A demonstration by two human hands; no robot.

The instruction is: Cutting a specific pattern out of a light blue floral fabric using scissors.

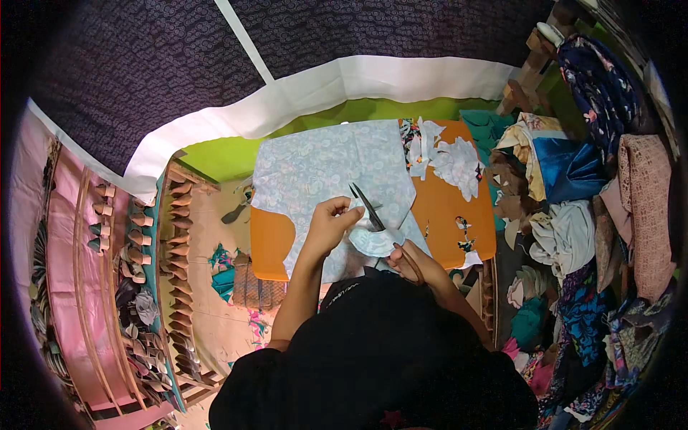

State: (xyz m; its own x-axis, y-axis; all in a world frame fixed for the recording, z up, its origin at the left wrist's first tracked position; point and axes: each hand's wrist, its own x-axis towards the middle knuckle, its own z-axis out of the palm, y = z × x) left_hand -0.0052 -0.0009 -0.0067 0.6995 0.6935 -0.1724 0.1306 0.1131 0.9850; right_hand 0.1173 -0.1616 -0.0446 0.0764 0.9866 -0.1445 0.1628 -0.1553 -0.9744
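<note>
In the head view, the left hand is bent over the middle of the table, its thumb and fingers pinched on a small piece of pale cloth. The right hand is closed around the brown handles of a pair of scissors, whose dark blades point away from the person and a little to the left, slightly parted. The small piece lies between the two hands, beside and below the blades, above a large pale patterned fabric that covers the left and middle of the orange tabletop.

On the table's right part lie crumpled white scraps near its far edge and a small dark floral scrap nearer the person. To the right of the table are heaped textiles: a shiny blue cloth, a bunched white cloth below it and a pinkish lace fabric farther right. On the left, a rack holds a row of brown shoe-shaped pieces. A dark patterned curtain with a white border hangs beyond the table.
</note>
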